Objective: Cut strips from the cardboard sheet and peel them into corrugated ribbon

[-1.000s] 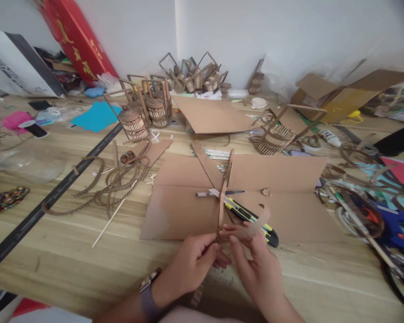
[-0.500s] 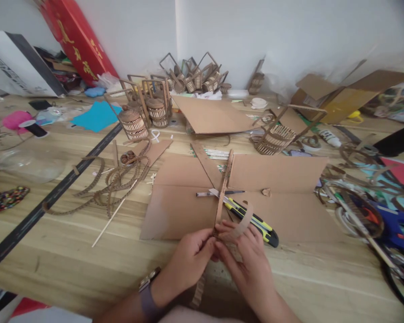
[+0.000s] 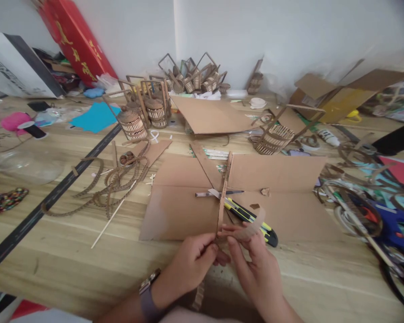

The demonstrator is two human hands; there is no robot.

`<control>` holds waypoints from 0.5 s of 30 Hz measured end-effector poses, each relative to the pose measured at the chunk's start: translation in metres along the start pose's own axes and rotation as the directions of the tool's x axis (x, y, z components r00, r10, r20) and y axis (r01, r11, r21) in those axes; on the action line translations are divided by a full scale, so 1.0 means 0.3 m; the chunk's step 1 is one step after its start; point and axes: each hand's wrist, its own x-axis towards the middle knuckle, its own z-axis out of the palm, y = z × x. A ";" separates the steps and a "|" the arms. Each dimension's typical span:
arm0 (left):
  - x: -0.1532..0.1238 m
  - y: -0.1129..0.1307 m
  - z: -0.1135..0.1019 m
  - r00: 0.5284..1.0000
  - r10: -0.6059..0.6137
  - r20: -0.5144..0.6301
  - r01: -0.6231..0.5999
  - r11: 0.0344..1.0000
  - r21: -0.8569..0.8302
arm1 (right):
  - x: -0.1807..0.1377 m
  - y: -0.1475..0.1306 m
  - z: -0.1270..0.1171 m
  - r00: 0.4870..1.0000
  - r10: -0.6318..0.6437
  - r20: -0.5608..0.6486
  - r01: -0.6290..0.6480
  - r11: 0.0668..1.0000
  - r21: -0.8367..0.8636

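Note:
My left hand [image 3: 191,264] is closed, pinching the near end of a long corrugated cardboard strip [image 3: 224,193] that runs away from me over a flat cardboard sheet [image 3: 178,211]. My right hand [image 3: 256,264] is closed too, gripping a thin curved cardboard piece [image 3: 252,226] right beside the strip's end. The two hands touch at the fingertips. A yellow and black utility knife [image 3: 252,220] and a pen [image 3: 208,194] lie on the sheet just beyond my fingers. A watch is on my left wrist.
Small woven cardboard baskets [image 3: 134,121] stand at the back. Loose cardboard strips [image 3: 114,179] lie tangled at left beside a black ruler [image 3: 54,197]. A glue gun and wire shapes [image 3: 373,215] crowd the right. An open cardboard box [image 3: 333,98] sits at back right.
My hands drew together half a second ago, then parted slightly. The curved piece in my right hand has swung back out to the right over the knife.

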 end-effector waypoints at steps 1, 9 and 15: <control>0.002 -0.003 0.000 1.000 0.005 -0.009 -0.006 1.000 -0.006 | -0.001 0.000 0.001 1.000 -0.011 0.009 0.011 1.000 0.003; 0.010 -0.008 -0.009 0.998 0.011 -0.068 -0.011 1.000 0.012 | -0.006 0.005 0.017 0.987 -0.143 0.077 0.143 0.990 0.008; 0.003 0.003 -0.007 0.998 0.018 -0.055 -0.016 1.000 0.024 | 0.008 0.004 0.012 0.991 -0.111 0.074 0.108 0.993 0.049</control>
